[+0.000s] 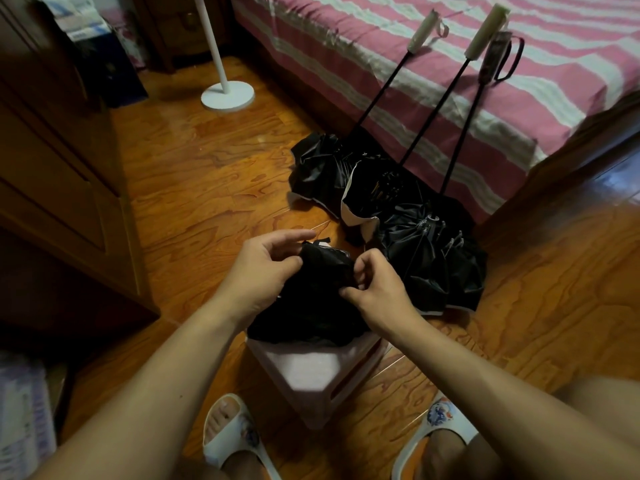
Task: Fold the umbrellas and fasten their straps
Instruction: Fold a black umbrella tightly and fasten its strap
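Observation:
A black umbrella (311,306) lies bunched between my hands above a pink stool (311,372). My left hand (263,265) holds its upper left side, thumb pressed into the fabric, fingers partly extended over the top. My right hand (374,282) pinches a fold of the canopy on its right side. A short black strap (320,241) sticks up at the umbrella's far end. Three more black umbrellas (391,199) lie collapsed on the floor beyond, shafts extended and handles (423,31) leaning on the bed.
A bed with a pink and white striped cover (433,64) runs along the right. A white stand base (228,95) sits on the wooden floor (194,181) at the back. A dark wooden cabinet (62,174) fills the left. My slippered feet are below the stool.

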The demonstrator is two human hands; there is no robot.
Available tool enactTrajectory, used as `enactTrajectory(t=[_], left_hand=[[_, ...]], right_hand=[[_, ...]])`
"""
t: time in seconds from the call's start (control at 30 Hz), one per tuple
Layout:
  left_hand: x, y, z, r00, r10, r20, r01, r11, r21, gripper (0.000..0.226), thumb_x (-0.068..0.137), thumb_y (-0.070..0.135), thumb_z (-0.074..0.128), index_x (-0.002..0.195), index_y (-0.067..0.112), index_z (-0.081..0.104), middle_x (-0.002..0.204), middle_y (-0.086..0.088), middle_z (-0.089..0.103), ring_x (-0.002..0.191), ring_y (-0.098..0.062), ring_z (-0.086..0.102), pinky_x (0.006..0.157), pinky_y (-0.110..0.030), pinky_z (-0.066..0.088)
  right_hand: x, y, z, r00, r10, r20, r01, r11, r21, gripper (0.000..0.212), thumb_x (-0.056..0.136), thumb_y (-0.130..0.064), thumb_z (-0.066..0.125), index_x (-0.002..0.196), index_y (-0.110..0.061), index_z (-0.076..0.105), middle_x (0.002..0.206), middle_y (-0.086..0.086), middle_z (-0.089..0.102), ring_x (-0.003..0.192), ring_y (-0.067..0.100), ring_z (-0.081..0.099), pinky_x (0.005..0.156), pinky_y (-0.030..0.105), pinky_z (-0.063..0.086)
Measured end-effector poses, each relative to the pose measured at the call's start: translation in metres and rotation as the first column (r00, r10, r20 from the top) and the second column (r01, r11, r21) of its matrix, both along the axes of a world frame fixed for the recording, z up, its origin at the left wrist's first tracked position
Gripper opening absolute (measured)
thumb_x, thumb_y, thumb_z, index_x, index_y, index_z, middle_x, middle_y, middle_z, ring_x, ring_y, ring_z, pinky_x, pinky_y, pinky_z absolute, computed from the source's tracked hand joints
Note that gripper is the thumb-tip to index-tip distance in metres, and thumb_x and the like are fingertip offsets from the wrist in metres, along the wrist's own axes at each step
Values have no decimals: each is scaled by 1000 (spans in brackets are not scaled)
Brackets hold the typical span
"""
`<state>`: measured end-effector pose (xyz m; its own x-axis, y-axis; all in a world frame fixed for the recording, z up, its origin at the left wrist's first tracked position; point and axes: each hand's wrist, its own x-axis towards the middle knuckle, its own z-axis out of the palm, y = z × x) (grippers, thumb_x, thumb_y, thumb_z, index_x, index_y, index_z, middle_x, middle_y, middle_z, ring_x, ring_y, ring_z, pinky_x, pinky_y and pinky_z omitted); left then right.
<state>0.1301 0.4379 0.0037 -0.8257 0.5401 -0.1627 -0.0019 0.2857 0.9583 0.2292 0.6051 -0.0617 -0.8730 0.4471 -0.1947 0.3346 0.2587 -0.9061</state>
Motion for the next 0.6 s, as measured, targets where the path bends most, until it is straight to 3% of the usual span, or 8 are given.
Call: enactTrajectory(t=[0.17,0.23,0.3,0.4,0.47,0.53,0.6], left_hand=[[-1,4,-6,999,8,-50,-9,1000,-14,33,93,8,70,105,38,76,99,12,75,101,-3,69,82,-22,53],[-3,3,-7,997,63,-38,-63,998,0,33,92,5,70,102,36,76,94,7,75,95,-4,70,80,-23,54],[-5,2,-9,997,72,-14,-72,997,13,32,92,2,70,102,33,77,93,1,75,94,-11,70,81,-29,55],[-7,1,-10,998,70,-10,-70,998,3,32,91,3,71,100,32,77,95,-2,74,98,-19,69,85,-33,57],[-8,1,-10,995,100,11,-100,995,15,31,91,2,71,98,32,77,92,-1,74,95,-18,70,79,-31,56],[-9,1,-9,992,119,46,-121,992,28,31,92,2,70,98,31,77,94,-3,75,94,-19,72,79,-32,57],[-9,1,-7,994,97,53,-98,995,28,29,92,2,70,100,30,77,96,-3,75,95,-19,72,79,-31,58]], right_hand=[[2,0,6,999,33,-10,-34,997,-71,38,84,-5,77,102,-26,50,92,-5,57,78,5,57,58,13,48],[4,0,9,999,50,-7,-50,974,-220,40,89,-7,73,117,-25,51,105,-6,63,88,5,64,61,11,50],[5,-1,12,999,39,-30,-48,929,-368,40,93,-7,68,126,-25,52,106,-5,70,91,5,69,67,13,53],[3,1,15,991,-77,-114,37,946,-323,27,96,-7,65,117,-20,57,86,1,76,90,8,72,79,21,53],[1,5,16,977,-149,-153,93,942,-322,27,93,-1,68,111,-18,56,82,2,76,92,13,73,87,25,52],[1,10,13,983,-129,-133,75,934,-350,34,91,4,68,111,-19,56,87,4,76,96,17,73,90,30,55],[2,9,7,998,-9,-54,-12,927,-374,44,89,8,65,118,-23,54,100,2,73,102,20,70,80,28,58]])
